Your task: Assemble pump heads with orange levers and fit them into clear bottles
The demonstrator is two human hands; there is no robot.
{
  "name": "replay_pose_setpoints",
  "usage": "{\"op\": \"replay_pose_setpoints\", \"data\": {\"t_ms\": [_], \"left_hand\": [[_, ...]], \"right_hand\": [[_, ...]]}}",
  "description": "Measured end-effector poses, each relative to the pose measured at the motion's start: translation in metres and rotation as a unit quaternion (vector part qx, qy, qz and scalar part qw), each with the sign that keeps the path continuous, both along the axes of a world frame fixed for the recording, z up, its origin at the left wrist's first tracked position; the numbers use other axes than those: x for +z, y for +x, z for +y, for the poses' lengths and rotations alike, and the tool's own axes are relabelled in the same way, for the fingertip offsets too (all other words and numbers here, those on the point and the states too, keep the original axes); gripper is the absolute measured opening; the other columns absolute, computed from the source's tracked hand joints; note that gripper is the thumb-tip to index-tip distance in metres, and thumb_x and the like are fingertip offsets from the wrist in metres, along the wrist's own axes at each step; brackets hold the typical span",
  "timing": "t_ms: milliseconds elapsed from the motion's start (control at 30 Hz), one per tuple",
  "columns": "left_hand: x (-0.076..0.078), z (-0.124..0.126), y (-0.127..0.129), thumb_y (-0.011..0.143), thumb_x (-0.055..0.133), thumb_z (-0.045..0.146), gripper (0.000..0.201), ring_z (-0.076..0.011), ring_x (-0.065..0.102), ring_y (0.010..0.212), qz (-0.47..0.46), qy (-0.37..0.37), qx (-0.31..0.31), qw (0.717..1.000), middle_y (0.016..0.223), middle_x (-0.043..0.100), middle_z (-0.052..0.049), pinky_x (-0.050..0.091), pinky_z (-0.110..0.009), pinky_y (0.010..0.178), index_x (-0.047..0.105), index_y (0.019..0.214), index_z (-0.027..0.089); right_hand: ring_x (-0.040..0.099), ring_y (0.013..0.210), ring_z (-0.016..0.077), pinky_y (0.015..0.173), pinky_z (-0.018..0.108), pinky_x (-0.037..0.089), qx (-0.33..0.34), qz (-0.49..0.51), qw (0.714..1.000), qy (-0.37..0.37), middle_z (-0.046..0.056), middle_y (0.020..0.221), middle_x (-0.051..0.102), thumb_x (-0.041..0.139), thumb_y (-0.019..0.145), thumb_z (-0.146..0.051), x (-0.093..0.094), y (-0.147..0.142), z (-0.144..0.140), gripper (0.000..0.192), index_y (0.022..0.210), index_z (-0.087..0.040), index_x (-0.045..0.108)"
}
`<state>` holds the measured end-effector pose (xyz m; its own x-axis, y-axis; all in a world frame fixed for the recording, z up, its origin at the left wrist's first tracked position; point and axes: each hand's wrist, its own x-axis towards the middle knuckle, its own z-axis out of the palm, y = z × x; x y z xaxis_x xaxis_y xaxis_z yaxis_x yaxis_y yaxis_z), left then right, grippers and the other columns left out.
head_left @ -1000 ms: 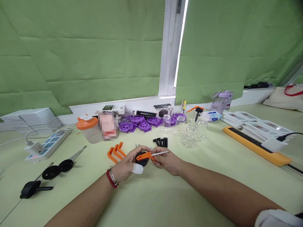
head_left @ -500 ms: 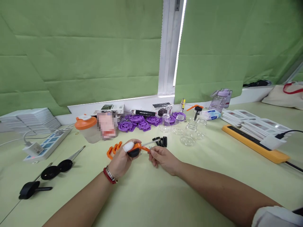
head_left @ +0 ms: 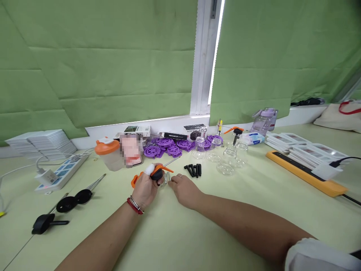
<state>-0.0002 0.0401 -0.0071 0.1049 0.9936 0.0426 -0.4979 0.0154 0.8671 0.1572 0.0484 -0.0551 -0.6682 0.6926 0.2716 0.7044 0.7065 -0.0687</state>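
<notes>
The left hand (head_left: 146, 185) is gripping a black-and-orange tool (head_left: 158, 172), rod tilting up and away; just beside it the right hand (head_left: 184, 189) is lying knuckles-up, fingertips curling onto small screws (head_left: 166, 177)

Both bare forearms reached forward and inward from the lower corners of the frame, the hands meeting near the middle. The left hand (head_left: 146, 185), a red and silver bracelet at its wrist and a white wrap on one fingertip, was curled shut with its back to the camera. The right hand (head_left: 184, 188) lay low and palm down just beside it, fingers bent and pointing toward the left, with a white sleeve bunched at the upper arm.
</notes>
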Motion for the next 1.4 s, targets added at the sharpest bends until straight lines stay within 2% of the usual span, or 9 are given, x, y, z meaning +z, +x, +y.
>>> {"op": "replay_pose_setpoints", "data": {"t_ms": [100,333,433,567,900,1167,1267,1333,1400], "left_hand": [[0.000,0.001,-0.002,0.083,0.051,0.036,0.022,-0.0097,0.044,0.052,-0.011,-0.008,0.004,1.000,0.062,0.052,0.000,0.034,-0.023,0.051,0.059,0.086,0.016],[-0.005,0.005,-0.007,0.081,0.055,0.037,0.024,-0.0087,0.044,0.051,-0.021,-0.005,-0.009,1.000,0.062,0.051,0.001,0.037,-0.022,0.050,0.059,0.086,0.014],[-0.006,0.004,-0.006,0.080,0.056,0.037,0.025,-0.0089,0.045,0.052,-0.023,-0.009,-0.014,1.000,0.063,0.052,0.000,0.038,-0.022,0.051,0.059,0.088,0.014],[-0.006,0.004,-0.003,0.082,0.053,0.038,0.025,-0.0089,0.044,0.051,-0.025,-0.026,-0.030,0.999,0.063,0.053,0.000,0.038,-0.024,0.052,0.059,0.087,0.015],[-0.008,0.003,0.003,0.085,0.050,0.034,0.020,-0.0113,0.046,0.055,-0.031,-0.050,-0.061,0.996,0.068,0.056,-0.002,0.036,-0.025,0.053,0.058,0.086,0.016],[-0.006,-0.007,0.009,0.083,0.052,0.039,0.027,-0.0100,0.047,0.053,-0.016,-0.058,-0.108,0.992,0.068,0.054,-0.002,0.039,-0.025,0.054,0.058,0.093,0.014],[-0.005,-0.009,0.009,0.084,0.051,0.041,0.029,-0.0101,0.047,0.054,-0.006,-0.055,-0.119,0.991,0.069,0.053,-0.001,0.038,-0.024,0.054,0.058,0.092,0.014],[-0.005,-0.010,0.011,0.084,0.051,0.042,0.029,-0.0105,0.047,0.056,0.005,-0.068,-0.126,0.990,0.069,0.053,-0.001,0.039,-0.024,0.056,0.058,0.092,0.014],[-0.005,-0.013,0.014,0.084,0.053,0.041,0.027,-0.0106,0.047,0.058,0.014,-0.074,-0.140,0.987,0.070,0.053,-0.001,0.038,-0.024,0.056,0.059,0.089,0.015]], "right_hand": [[0.047,0.081,0.0194,0.076,0.032,0.036,0.002,-0.033,0.999,0.002,0.009,0.086,0.056,0.045,0.081,-0.005,0.001,0.000,-0.002,0.017,0.087,-0.011,0.060],[0.048,0.075,0.0189,0.068,0.031,0.035,0.042,-0.088,0.995,-0.003,0.009,0.084,0.057,0.053,0.068,-0.003,0.008,0.008,-0.033,0.019,0.084,-0.012,0.060],[0.047,0.071,0.0190,0.064,0.032,0.033,0.113,-0.114,0.986,0.037,0.009,0.078,0.056,0.054,0.071,-0.008,0.014,0.008,-0.048,0.013,0.081,-0.012,0.060],[0.046,0.068,0.0187,0.067,0.034,0.032,0.220,-0.132,0.959,0.119,0.009,0.074,0.057,0.052,0.077,-0.008,0.020,0.005,-0.060,0.010,0.077,-0.012,0.062],[0.045,0.070,0.0178,0.063,0.032,0.031,0.280,-0.124,0.936,0.171,0.009,0.079,0.059,0.045,0.083,-0.008,0.026,0.005,-0.050,0.020,0.077,-0.014,0.062],[0.044,0.065,0.0160,0.060,0.030,0.033,0.316,-0.082,0.931,0.165,0.003,0.067,0.056,0.045,0.082,-0.006,0.021,0.003,-0.053,0.017,0.081,-0.016,0.060],[0.047,0.066,0.0149,0.063,0.029,0.038,0.310,-0.027,0.937,0.156,0.003,0.073,0.061,0.045,0.083,-0.009,0.026,0.005,-0.052,0.017,0.086,-0.017,0.059],[0.052,0.072,0.0146,0.066,0.028,0.041,0.283,0.090,0.944,0.142,0.004,0.081,0.064,0.045,0.083,-0.009,0.036,0.009,-0.048,0.017,0.090,-0.017,0.058],[0.055,0.077,0.0139,0.069,0.026,0.044,0.216,0.262,0.936,0.095,0.004,0.085,0.064,0.046,0.083,-0.010,0.048,0.014,-0.043,0.016,0.092,-0.017,0.057]]}}
